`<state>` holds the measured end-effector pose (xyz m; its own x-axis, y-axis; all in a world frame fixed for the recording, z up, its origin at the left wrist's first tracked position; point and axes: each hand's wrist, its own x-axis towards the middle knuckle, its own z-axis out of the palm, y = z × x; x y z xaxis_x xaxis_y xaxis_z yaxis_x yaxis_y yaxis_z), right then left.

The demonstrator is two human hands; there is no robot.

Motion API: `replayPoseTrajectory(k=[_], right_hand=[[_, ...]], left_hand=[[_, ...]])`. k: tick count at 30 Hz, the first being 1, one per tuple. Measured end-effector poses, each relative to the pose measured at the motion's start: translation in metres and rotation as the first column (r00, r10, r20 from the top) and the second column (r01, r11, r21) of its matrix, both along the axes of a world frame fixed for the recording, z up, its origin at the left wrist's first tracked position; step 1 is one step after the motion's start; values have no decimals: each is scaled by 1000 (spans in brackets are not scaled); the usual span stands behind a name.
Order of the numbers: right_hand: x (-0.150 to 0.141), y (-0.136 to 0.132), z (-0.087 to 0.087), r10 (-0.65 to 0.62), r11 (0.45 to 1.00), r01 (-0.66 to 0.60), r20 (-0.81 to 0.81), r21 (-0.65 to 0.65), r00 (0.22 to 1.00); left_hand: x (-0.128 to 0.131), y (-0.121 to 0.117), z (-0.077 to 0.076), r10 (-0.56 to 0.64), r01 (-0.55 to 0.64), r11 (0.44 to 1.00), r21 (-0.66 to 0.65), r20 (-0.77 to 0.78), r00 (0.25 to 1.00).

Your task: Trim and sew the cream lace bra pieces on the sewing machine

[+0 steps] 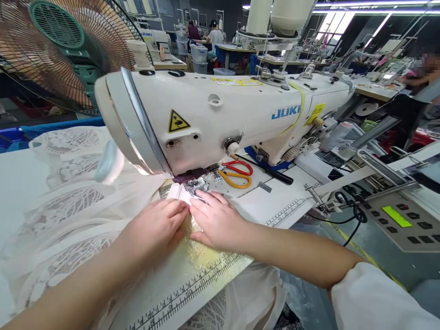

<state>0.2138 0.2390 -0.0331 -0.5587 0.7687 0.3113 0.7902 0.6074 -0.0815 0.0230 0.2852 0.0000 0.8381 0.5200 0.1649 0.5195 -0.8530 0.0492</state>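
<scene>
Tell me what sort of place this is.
Most likely a garment-sewing workshop: a JUKI sewing machine in front, pale lace fabric beside it, and another JUKI machine farther back.

Centre: off-white JUKI sewing machine (206, 114) with blue lettering (286, 112) and a black-on-yellow triangular warning label (178, 122); just below centre, scissors (237, 174), one handle loop red, the other orange-yellow. Left of frame: cream-white lace fabric (80, 201), openwork in curved motifs; lower centre, white tabletop (254, 208) printed with black ruler graduations (185, 293). Upper left: fan (57, 25), green motor housing, black guard; lower right: grey control panel (381, 227), yellow-green display (396, 216).
</scene>
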Motion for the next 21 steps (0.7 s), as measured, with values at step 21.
replayPoseTrajectory(k=[21], right_hand=[[25,2,10,40,998,-27,-236,58,971]], left_hand=[[-31,33,-21,-58,57,998,-33,-28,998]])
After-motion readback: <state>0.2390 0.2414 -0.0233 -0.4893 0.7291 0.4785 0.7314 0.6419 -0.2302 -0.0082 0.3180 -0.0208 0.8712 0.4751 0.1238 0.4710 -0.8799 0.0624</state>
